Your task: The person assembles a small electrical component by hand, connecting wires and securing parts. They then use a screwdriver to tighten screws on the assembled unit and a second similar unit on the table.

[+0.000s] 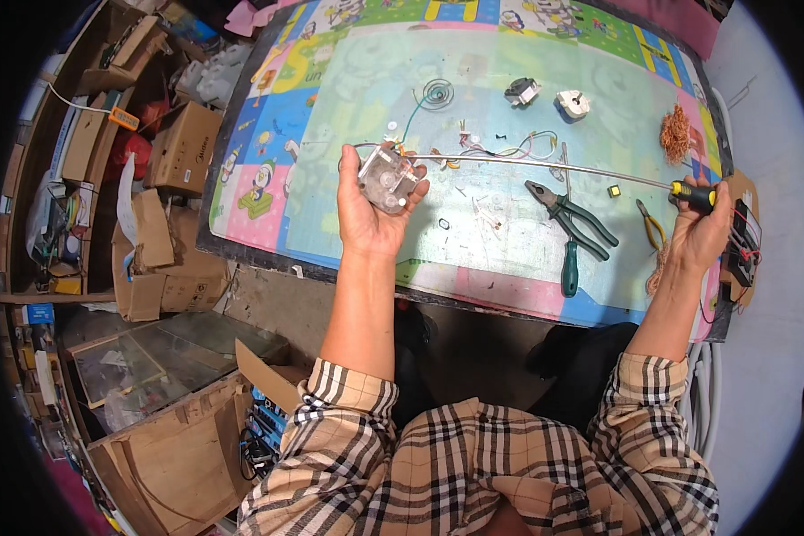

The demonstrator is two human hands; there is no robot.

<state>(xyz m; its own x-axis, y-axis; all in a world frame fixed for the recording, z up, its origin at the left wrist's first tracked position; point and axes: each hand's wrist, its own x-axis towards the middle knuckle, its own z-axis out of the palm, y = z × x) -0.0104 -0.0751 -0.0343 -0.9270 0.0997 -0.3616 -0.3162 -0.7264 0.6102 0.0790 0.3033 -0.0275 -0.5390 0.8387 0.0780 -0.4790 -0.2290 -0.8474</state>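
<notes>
My left hand [372,219] holds a squarish clear-plastic mechanism [388,179] with wires at its far edge, raised over the near left of the table. My right hand [701,234] grips the yellow-and-black handle of a long screwdriver [545,166]. Its thin shaft runs left across the table, and the tip meets the mechanism's upper right edge. Between my hands lie large green-handled pliers [573,219] and a short green-handled screwdriver [570,268]. Small yellow-handled pliers [652,228] rest beside my right wrist.
Farther back on the table sit a coiled wire [438,93], a black part [522,91], a white part [573,104] and a copper wire bundle [675,134]. Thin coloured wires [527,147] and small scraps [487,214] lie mid-table. Cardboard boxes [183,147] and shelves stand left; a white wall [768,223] is right.
</notes>
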